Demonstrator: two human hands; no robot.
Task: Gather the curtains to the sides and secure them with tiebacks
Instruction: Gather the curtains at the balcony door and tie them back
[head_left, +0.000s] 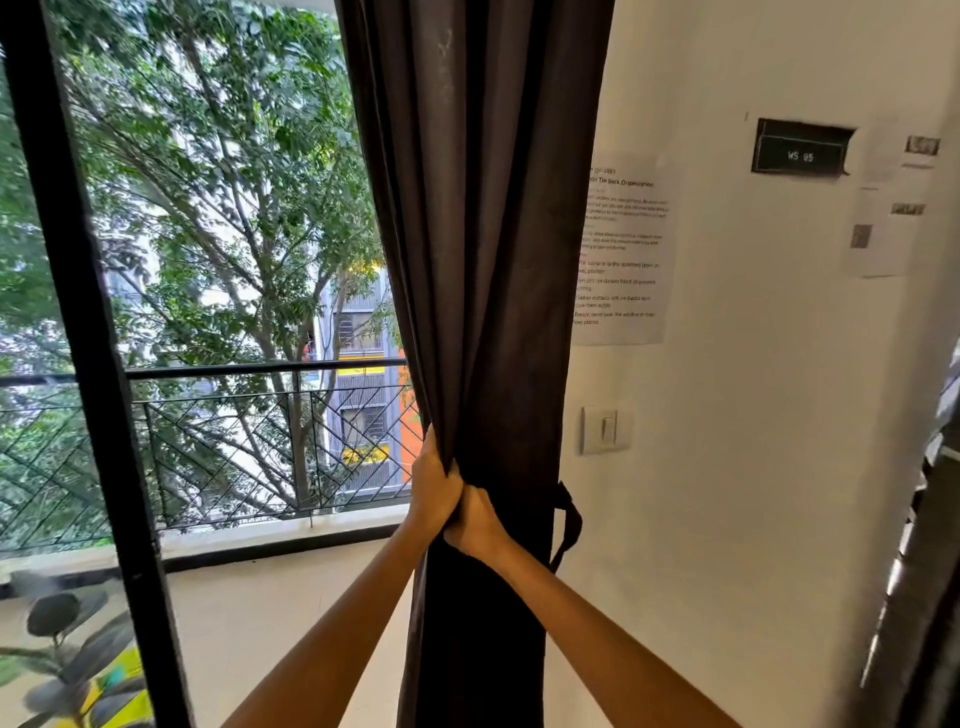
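Both hands, left hand (434, 488) and right hand (475, 522), fingers clamped on soft dark pleated curtain (488, 260), looped tieback (569, 525) beside.

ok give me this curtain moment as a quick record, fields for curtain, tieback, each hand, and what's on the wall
curtain: dark curtain gathered at the right side of the window, next to the wall
tieback: dark tieback hangs as a loop at the curtain's right edge, not yet around it
left hand: left hand grips the bunched fabric
right hand: right hand grips the fabric just below, touching the left
wall: printed sheet, light switch, dark sign
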